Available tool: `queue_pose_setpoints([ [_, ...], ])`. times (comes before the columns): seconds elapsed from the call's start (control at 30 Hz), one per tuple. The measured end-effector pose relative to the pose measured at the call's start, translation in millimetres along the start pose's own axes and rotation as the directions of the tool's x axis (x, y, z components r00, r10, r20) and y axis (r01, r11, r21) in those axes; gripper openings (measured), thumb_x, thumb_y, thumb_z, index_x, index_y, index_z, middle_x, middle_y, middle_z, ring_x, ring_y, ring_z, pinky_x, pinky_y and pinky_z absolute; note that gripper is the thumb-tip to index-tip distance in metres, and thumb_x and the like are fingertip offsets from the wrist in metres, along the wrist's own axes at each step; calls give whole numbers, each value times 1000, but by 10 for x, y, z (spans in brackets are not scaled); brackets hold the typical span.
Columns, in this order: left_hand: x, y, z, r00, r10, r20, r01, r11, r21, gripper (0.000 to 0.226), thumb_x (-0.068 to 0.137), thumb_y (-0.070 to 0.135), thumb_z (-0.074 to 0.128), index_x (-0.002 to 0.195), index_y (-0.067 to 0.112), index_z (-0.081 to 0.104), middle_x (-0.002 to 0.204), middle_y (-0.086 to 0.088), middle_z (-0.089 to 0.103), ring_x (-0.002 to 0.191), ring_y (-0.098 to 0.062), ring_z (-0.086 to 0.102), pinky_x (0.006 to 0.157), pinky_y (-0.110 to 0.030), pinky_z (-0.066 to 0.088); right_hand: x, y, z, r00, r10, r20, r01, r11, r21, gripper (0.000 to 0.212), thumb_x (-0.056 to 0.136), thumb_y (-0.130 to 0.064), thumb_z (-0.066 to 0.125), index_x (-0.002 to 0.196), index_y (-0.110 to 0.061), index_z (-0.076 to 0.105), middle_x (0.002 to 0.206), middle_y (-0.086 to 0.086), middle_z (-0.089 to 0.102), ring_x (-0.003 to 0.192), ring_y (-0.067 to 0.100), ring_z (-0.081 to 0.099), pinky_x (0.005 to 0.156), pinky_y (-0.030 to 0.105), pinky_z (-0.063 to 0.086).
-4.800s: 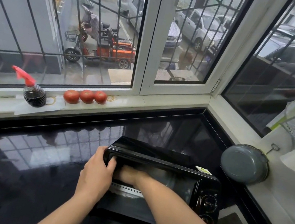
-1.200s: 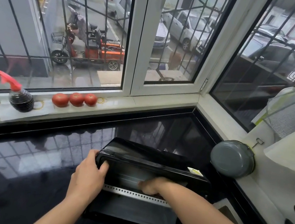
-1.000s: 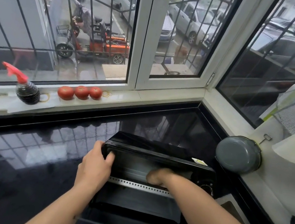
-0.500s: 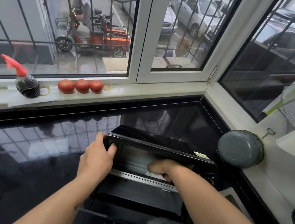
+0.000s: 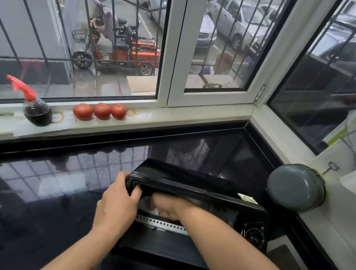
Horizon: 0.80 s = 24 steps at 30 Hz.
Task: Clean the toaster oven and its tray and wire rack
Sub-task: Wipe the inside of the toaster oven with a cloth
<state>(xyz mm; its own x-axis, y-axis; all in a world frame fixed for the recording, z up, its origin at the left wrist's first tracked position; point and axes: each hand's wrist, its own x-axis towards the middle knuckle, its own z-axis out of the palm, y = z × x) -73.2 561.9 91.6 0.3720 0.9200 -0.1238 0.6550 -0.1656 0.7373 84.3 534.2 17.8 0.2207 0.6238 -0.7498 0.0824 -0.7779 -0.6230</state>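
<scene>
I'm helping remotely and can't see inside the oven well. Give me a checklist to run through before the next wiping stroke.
1. Toaster oven steadied: ok, left hand grips its front left corner.
2. Door open: ok, folded down.
3. Right hand inside the cavity: ok.
4. Cloth in right hand: cannot tell; something white shows under it.
5. Knobs off: cannot tell.
6. Pot apart from the oven: ok.

Barred corner windows over a black counter

Grey daylight is coming through the barred windows (image 5: 119,29), glinting on the glossy black countertop (image 5: 33,180); three tomatoes (image 5: 99,110) and a spray bottle (image 5: 34,107) are sitting on the pale sill (image 5: 175,120), cars standing parked outside
</scene>
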Motion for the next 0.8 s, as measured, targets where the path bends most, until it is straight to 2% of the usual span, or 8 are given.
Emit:
queue_pose_setpoints([
  [0.1,-18,-20,9,1000,6,-3,-6,1000,-11,16,99,41,52,102,47,37,84,13,54,75,-22,50,73,-40,39,50,-7,65,1000,-1,-4,0,999,-45,39,93,0,43,123,-13,62,103,3,60,85,12,54,76,22,45],
  [0.2,-23,-28,3,1000,3,5,-3,1000,-6,14,100,41,51,105,46,39,88,10,57,77,-23,51,73,-41,39,96,-9,77,992,-76,-103,14,862,-507,36,103,-17,44,135,-5,57,136,13,58,113,25,57,97,32,45],
  [0.3,-14,-29,1,1000,-8,11,8,1000,-7,14,100,43,50,107,46,39,93,7,59,83,-26,54,74,-41,40,8,-38,47,986,-141,-91,40,726,-687,39,103,-26,45,137,-10,56,138,13,57,123,30,55,104,40,45],
  [0.43,-13,-21,0,1000,-2,18,2,1000,-10,15,100,43,50,108,48,38,95,6,60,83,-26,54,73,-41,40,-107,-47,-95,999,46,20,-31,875,-484,21,96,-34,48,96,-18,62,94,3,60,85,21,56,72,31,45],
  [0.5,-12,-24,-2,1000,-1,16,1,1000,-8,15,101,43,50,107,48,38,92,8,59,82,-25,54,72,-41,40,-155,-61,-126,991,108,78,-67,911,-407,23,94,-44,55,98,-22,59,86,-2,54,78,17,51,73,31,44],
  [0.6,-9,-41,3,1000,9,-1,-9,1000,1,13,100,42,50,109,46,41,90,9,60,81,-25,54,74,-41,40,-126,-78,-50,990,48,130,6,924,-382,47,88,-34,71,130,-15,61,120,3,63,110,22,58,100,38,47],
  [0.73,-23,-33,18,1000,9,-10,-9,1000,10,17,99,42,52,109,47,40,91,8,59,81,-24,52,76,-41,39,-133,-169,16,984,-81,160,155,837,-526,60,84,-39,77,137,-19,57,125,-6,59,113,16,52,74,21,42],
  [0.8,-23,-26,18,1000,4,-12,-4,1000,7,18,99,41,53,108,48,39,92,8,59,81,-24,51,76,-40,39,-136,-186,35,987,-89,130,155,709,-688,65,82,-48,77,136,-18,59,132,0,62,113,20,56,79,27,48],
])
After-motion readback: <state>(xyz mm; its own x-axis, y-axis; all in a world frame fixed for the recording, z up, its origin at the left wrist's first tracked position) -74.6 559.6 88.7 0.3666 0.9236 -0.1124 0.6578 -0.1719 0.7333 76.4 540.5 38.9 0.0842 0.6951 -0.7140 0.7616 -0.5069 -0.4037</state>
